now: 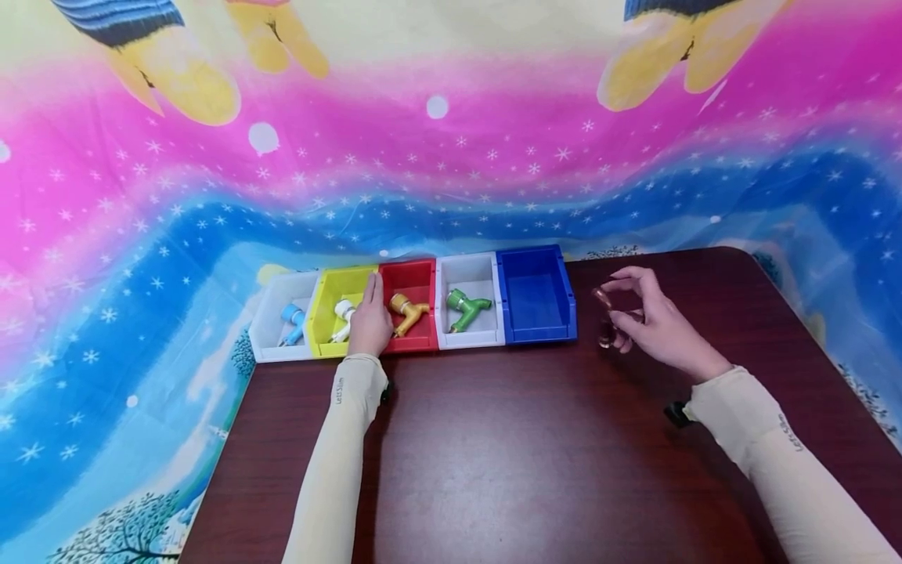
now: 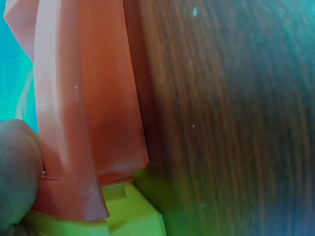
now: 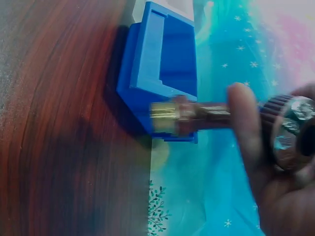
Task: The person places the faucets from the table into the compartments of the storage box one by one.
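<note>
My right hand (image 1: 655, 321) pinches a shiny copper-brown tap (image 3: 211, 115) to the right of the blue bin (image 1: 541, 330). The tap's brass threaded end points toward that bin in the right wrist view, slightly blurred. My left hand (image 1: 370, 325) rests with its fingers extended over the join between the yellow bin (image 1: 327, 305) and the red bin (image 1: 409, 270). A white tap (image 1: 344, 313) lies in the yellow bin, partly hidden by the hand. The red bin holds a yellow-orange tap (image 1: 409, 312). No tap shows inside the blue bin.
A white bin (image 1: 502, 317) between red and blue holds a green tap (image 1: 468, 308). At the row's left end, another white bin (image 1: 268, 321) holds a blue tap (image 1: 292, 319). The dark wooden table (image 1: 493, 454) meets a patterned cloth (image 1: 493, 157) behind.
</note>
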Tool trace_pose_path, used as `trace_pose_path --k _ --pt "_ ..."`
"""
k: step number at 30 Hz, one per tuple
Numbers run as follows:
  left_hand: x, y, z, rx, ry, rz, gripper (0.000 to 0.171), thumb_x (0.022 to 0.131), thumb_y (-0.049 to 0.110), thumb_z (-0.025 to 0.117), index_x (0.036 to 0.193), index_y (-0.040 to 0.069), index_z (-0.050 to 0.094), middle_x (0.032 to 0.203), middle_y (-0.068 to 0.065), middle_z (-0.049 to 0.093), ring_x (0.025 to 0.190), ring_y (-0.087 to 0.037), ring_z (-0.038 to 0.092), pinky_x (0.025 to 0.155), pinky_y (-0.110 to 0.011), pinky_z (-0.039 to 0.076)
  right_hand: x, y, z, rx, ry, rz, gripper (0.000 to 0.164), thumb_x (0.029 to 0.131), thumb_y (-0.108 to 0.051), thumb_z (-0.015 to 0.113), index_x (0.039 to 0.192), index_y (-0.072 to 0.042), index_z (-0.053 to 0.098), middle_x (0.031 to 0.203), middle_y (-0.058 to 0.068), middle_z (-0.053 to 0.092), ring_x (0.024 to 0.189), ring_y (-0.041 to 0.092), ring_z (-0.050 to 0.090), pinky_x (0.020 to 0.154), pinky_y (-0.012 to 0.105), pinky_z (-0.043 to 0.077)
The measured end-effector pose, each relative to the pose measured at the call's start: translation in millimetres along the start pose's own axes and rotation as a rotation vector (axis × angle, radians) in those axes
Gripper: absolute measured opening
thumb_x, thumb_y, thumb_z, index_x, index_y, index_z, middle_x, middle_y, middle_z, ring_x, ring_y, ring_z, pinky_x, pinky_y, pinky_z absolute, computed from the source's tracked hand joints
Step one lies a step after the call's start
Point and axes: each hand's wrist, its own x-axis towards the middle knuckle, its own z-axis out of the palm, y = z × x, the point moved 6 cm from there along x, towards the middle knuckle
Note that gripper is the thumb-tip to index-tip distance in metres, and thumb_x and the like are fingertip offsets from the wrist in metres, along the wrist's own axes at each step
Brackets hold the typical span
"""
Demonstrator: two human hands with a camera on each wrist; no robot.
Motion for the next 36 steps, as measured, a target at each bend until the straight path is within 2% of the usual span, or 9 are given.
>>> trace_pose_path --k 6,10,12,17,22,24,27,30,36 --pt "-1.2 0.8 -0.4 0.000 0.000 -0.002 0.074 0.103 0.006 0.054 0.167 0.008 0.016 0.174 -0.011 0.017 0.122 -0.042 0.062 0.110 -0.053 0.050 2.1 -1.6 -8.9 0.000 0.119 -0.011 0.023 0.110 -0.008 0.046 0.130 0.001 0.053 0.132 0.004 0.052 0.069 0.024 0.070 0.060 0.035 0.063" --pt "-1.7 0.7 -0.8 0.002 0.001 0.003 0.074 0.103 0.006 0.054 0.167 0.007 0.016 0.174 -0.011 0.018 0.118 -0.043 0.064 0.109 -0.052 0.051 3.3 0.7 -11.1 0.005 0.124 0.000 0.035 0.111 -0.015 0.044 0.139 -0.004 0.062 0.134 0.000 0.054 0.079 0.020 0.073 0.070 0.028 0.063" --pt "-1.6 0.6 -1.5 0.005 0.007 0.010 0.074 0.103 0.006 0.054 0.166 0.007 0.017 0.174 -0.012 0.018 0.117 -0.043 0.064 0.108 -0.053 0.051 3.0 2.6 -11.2 0.004 0.119 0.019 0.040 0.110 -0.016 0.050 0.149 -0.010 0.056 0.139 0.004 0.053 0.088 0.009 0.073 0.080 0.019 0.060" --pt "-1.4 1.0 -4.0 0.004 0.023 0.029 0.073 0.102 0.005 0.054 0.166 0.005 0.019 0.173 -0.014 0.020 0.114 -0.044 0.065 0.106 -0.054 0.052 2.8 5.5 -7.5 -0.072 0.083 0.073 0.068 0.101 -0.018 0.069 0.161 -0.027 0.039 0.149 0.013 0.044 0.107 -0.010 0.058 0.086 0.004 0.047" --pt "-0.7 2.0 -5.9 0.000 0.027 0.030 0.072 0.102 0.006 0.055 0.165 0.005 0.020 0.173 -0.013 0.020 0.114 -0.044 0.065 0.107 -0.053 0.052 6.2 -0.4 -3.3 -0.214 0.101 0.018 0.072 0.096 -0.023 0.076 0.159 -0.033 0.042 0.140 0.008 0.051 0.102 -0.004 0.054 0.081 0.005 0.043" --pt "-0.2 1.8 -5.5 -0.002 0.022 0.023 0.074 0.102 0.006 0.056 0.166 0.006 0.019 0.173 -0.013 0.019 0.116 -0.044 0.064 0.108 -0.053 0.052 7.4 -2.9 -3.6 -0.287 0.137 -0.001 0.069 0.094 -0.028 0.078 0.156 -0.037 0.047 0.132 0.004 0.056 0.097 0.004 0.051 0.076 0.013 0.043" --pt "0.3 0.9 -4.1 -0.001 0.009 0.010 0.076 0.101 0.006 0.057 0.166 0.007 0.018 0.174 -0.012 0.019 0.117 -0.043 0.064 0.108 -0.053 0.052 9.3 -4.2 -4.1 -0.321 0.180 -0.002 0.062 0.094 -0.032 0.077 0.151 -0.040 0.052 0.125 0.002 0.059 0.101 0.012 0.050 0.081 0.026 0.042" --pt "0.8 0.3 -2.9 0.008 0.005 0.007 0.075 0.101 0.007 0.056 0.166 0.006 0.017 0.174 -0.012 0.018 0.113 -0.043 0.065 0.107 -0.052 0.053 11.1 -4.4 -4.1 -0.311 0.205 -0.004 0.054 0.097 -0.032 0.074 0.148 -0.035 0.057 0.124 0.003 0.059 0.107 0.015 0.050 0.087 0.035 0.042" --pt "0.4 1.9 -3.4 0.001 0.024 0.026 0.074 0.101 0.005 0.056 0.166 0.006 0.019 0.173 -0.012 0.020 0.103 -0.042 0.068 0.102 -0.050 0.056 13.3 -5.5 -3.4 -0.204 0.230 -0.030 0.041 0.098 -0.020 0.072 0.138 -0.018 0.068 0.114 0.007 0.045 0.104 0.015 0.043 0.080 0.009 0.045"
